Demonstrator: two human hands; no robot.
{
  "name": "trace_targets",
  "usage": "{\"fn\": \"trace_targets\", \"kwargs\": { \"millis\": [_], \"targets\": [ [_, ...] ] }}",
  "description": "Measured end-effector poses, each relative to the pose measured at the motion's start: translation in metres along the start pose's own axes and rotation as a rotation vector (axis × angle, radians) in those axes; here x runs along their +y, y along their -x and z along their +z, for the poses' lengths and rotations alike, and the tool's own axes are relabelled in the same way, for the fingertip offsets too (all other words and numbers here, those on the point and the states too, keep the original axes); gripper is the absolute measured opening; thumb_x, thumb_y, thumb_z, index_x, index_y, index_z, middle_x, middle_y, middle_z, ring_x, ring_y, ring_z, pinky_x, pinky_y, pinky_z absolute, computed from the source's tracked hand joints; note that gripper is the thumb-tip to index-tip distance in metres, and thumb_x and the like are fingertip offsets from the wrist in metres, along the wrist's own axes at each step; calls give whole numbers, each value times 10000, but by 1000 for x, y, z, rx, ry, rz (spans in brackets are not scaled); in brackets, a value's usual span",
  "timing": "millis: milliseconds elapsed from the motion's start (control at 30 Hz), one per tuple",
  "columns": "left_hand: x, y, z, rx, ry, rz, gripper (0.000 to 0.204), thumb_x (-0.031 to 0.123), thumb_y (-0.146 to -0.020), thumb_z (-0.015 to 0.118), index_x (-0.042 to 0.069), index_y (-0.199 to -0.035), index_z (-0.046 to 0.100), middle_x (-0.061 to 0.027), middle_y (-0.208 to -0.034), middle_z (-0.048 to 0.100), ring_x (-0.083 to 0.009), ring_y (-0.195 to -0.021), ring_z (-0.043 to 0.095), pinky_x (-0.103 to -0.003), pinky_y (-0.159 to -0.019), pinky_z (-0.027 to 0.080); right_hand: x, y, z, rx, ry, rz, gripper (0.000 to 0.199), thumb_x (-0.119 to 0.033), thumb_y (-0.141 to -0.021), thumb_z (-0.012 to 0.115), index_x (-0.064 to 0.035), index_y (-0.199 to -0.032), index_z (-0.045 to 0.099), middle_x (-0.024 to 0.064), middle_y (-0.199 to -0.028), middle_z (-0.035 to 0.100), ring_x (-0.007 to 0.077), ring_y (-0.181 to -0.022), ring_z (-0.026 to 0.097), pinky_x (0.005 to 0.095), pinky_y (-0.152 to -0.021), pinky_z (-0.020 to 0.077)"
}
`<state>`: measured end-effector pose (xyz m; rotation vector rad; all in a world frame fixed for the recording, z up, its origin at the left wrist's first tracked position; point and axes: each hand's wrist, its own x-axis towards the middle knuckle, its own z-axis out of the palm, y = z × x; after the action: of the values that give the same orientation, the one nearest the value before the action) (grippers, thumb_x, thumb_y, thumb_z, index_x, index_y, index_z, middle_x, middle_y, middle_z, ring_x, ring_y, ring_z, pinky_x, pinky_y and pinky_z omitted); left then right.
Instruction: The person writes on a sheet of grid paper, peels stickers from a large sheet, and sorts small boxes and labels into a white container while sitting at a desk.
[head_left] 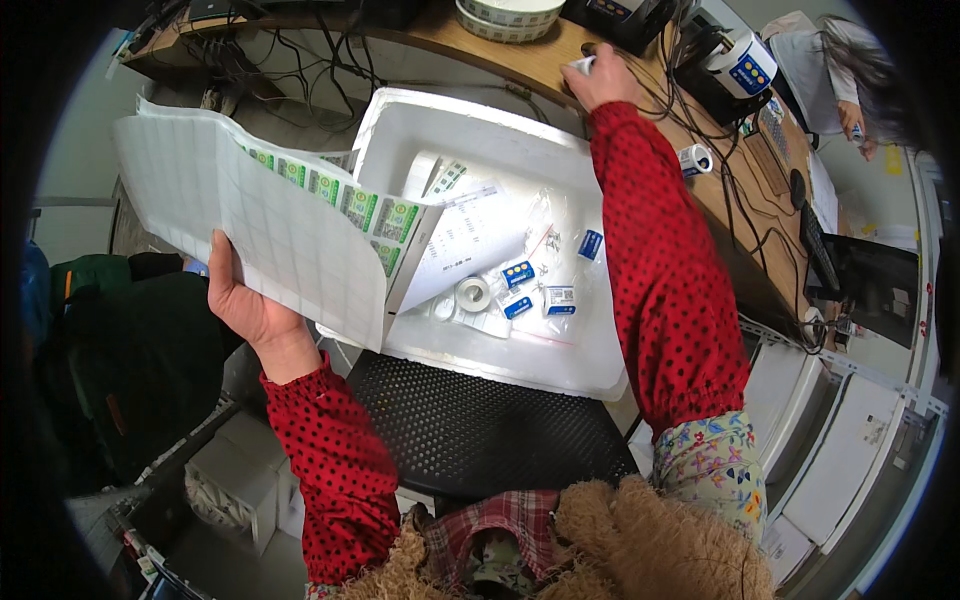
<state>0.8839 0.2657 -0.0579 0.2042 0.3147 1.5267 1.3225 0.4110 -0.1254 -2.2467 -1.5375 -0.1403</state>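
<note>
My left hand (255, 305) is closed on the edge of a stack of label sheets (290, 235), thumb on the white back. Rows of green and white stickers show on the sheets' other face, and the stack overhangs the left side of a white foam box (480, 375). Reaching past the box to the wooden desk, my right hand (610, 80) has its fingers closed round a small white object (582, 65), mostly hidden. Inside the box lie a printed paper (465, 245), a small white roll (472, 293) and several blue and white labelled packs (518, 274).
The box rests at a black perforated seat (470, 425). On the desk (545, 75) are large label reels (510, 18), a label printer with a roll (742, 65), cables, a small roll (694, 160) and a keyboard (818, 250). Another person (815, 75) is at the far right.
</note>
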Motion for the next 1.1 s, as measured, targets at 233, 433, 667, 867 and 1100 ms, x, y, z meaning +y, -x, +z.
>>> {"fn": "trace_targets", "kwargs": {
  "millis": [233,433,667,867,1100],
  "targets": [
    [4,-6,-8,-13,7,15,399,130,-909,562,-47,-1263,509,-184,-1260,574,-328,-1160,552,-482,-1020,422,-22,9,-15,394,302,-221,703,-578,-718,702,-125,-1221,514,185,-1062,594,349,-885,611,430,-799,483],
    [8,-2,-15,-20,38,16,399,122,-907,563,-46,-1266,512,-187,-1268,569,-325,-1180,537,-488,-1036,402,-14,158,34,-285,-335,-178,395,-380,-800,689,-64,-1026,617,101,-922,665,271,-887,625,395,-777,494],
    [2,-4,4,-94,9,-24,348,139,-921,546,-41,-1218,548,-165,-1245,586,-311,-1159,551,-472,-1016,417,24,230,124,-838,-605,397,800,-443,-630,812,102,-1164,572,274,-1093,629,341,-1049,609,360,-924,474],
    [11,2,-7,-39,-29,12,373,139,-919,554,-39,-1246,527,-167,-1276,565,-316,-1168,545,-481,-1024,410,13,199,82,-352,-1179,192,216,-76,-780,731,24,-940,625,5,-792,637,64,-704,555,227,-626,455],
    [10,-1,-5,-76,-63,14,369,138,-922,551,-52,-1236,531,-174,-1266,571,-318,-1170,545,-479,-1024,415,36,193,109,-62,-704,318,281,-166,-728,764,15,-899,634,107,-719,638,245,-642,601,344,-638,489]
  ]
}}
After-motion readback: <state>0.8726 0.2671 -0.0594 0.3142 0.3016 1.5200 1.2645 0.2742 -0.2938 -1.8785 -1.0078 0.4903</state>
